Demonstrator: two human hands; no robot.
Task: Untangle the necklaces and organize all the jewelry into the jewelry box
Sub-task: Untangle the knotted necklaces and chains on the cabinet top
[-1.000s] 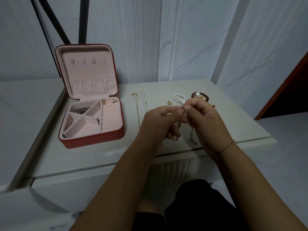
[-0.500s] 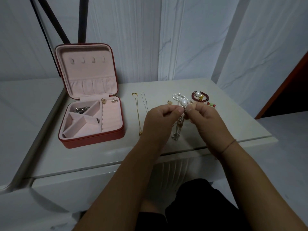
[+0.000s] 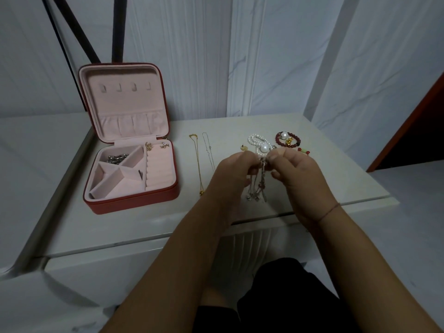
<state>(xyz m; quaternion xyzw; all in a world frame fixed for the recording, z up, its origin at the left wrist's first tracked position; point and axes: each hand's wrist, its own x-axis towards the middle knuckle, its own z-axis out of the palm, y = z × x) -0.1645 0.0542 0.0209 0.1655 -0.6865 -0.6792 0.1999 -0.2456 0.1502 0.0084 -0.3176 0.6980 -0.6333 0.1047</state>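
Observation:
My left hand (image 3: pixel 231 175) and my right hand (image 3: pixel 300 175) pinch the top of a tangled silver chain (image 3: pixel 258 188), whose ends hang down to the tabletop between them. Behind the hands lie a pearl bracelet (image 3: pixel 258 140) and a dark red bead bracelet (image 3: pixel 287 139). A gold necklace (image 3: pixel 198 162) and a thin silver necklace (image 3: pixel 208 151) lie stretched out to the left. The red jewelry box (image 3: pixel 131 203) stands open at the left, pink inside, with silver pieces (image 3: pixel 116 158) in one compartment and earrings (image 3: pixel 156 145) at the back.
Everything rests on a white table (image 3: pixel 336 179), whose front edge runs just under my wrists. A small gold pendant (image 3: pixel 243 148) and red and green beads (image 3: pixel 304 151) lie near the bracelets. Dark poles (image 3: pixel 117 30) rise behind the box against a white wall.
Both hands have stayed together over the same spot, working the chain; they sank slightly, so the pearl bracelet behind them shows more. The chain's hanging ends have shifted a little.

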